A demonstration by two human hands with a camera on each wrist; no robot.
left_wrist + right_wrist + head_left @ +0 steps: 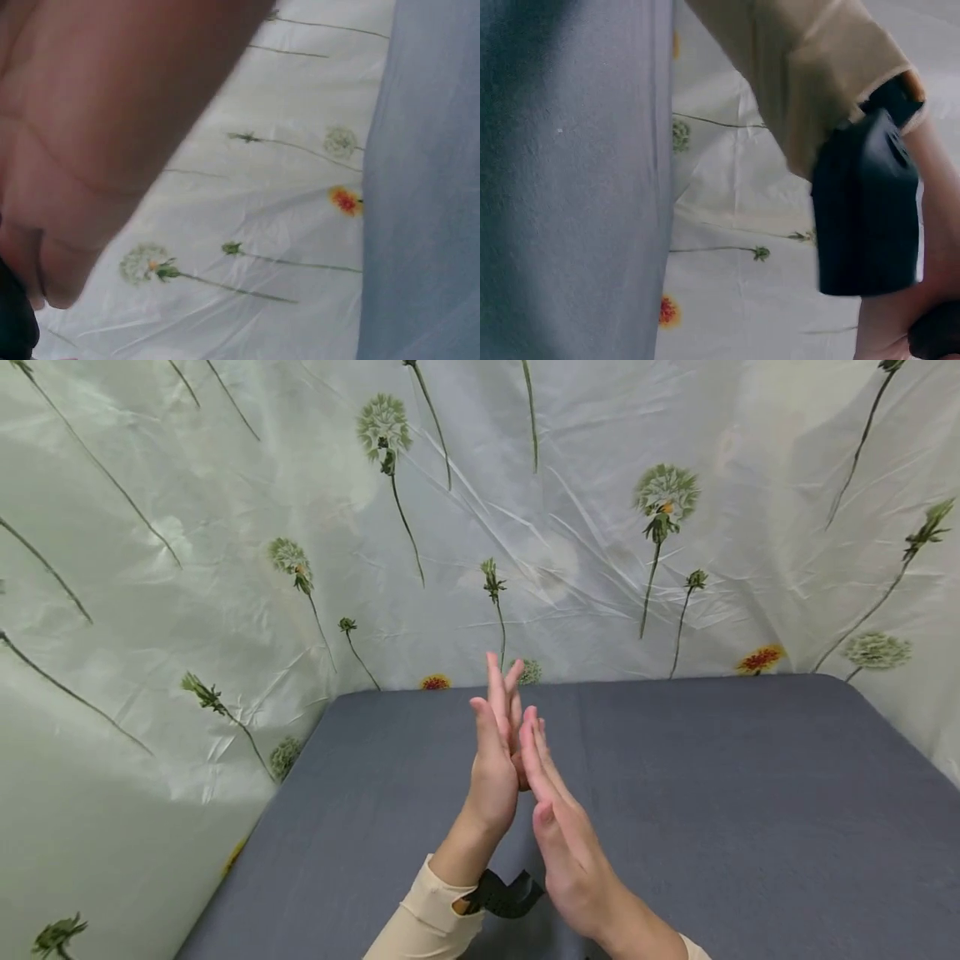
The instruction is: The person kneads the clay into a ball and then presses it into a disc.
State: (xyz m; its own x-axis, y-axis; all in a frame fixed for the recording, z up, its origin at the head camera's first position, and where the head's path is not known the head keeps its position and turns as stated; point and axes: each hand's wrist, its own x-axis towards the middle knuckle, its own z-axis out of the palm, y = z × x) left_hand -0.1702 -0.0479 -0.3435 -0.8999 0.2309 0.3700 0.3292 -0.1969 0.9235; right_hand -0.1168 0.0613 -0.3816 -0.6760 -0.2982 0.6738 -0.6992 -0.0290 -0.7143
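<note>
Head view: my left hand (495,781) faces my right hand (567,847), fingers mostly straight (both empty); palm-matching seems the step; next needs alignment.

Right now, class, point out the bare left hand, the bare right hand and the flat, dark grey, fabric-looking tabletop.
Bare left hand (493,777), head view: base of the thumb.
Bare right hand (572,843), head view: beside the thumb.
Tabletop (735,793), head view: surface right of the hands.

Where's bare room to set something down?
The grey surface has wide bare patches left of the left hand and right of the right hand, both bordered behind by the flowered sheet. Both hands crowd the front middle.
</note>
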